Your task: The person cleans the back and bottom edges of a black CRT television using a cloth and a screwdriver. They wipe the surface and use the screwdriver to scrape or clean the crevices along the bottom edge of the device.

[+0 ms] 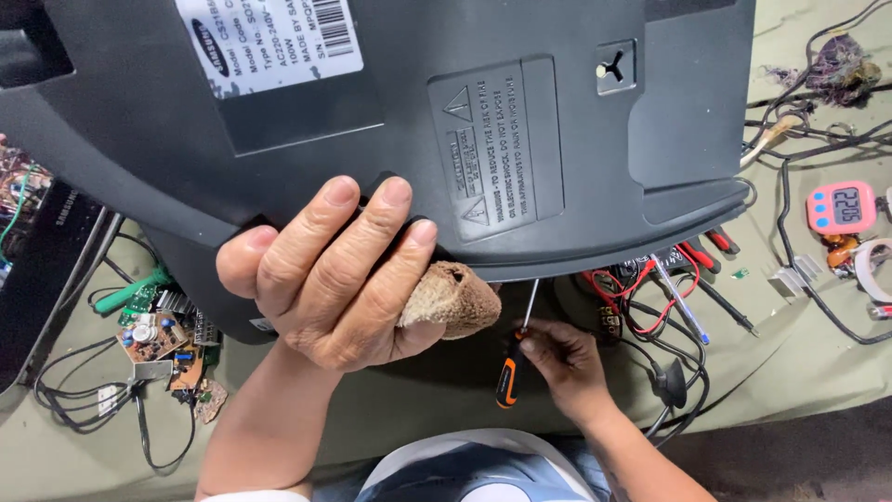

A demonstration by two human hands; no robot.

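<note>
Left hand [325, 274] clamps brown cloth [451, 297] against dark TV back cover [418, 130], upper frame; I judge it bulky, rigid, slick, best held at rim. Right hand [562, 358] pinches orange-black screwdriver [514, 358], lower centre

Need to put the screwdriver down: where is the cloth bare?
Bare olive cloth lies front left, below the circuit boards, and at right between the cables and the cloth's front edge. Crowded: probes and wires beside the right hand.
</note>
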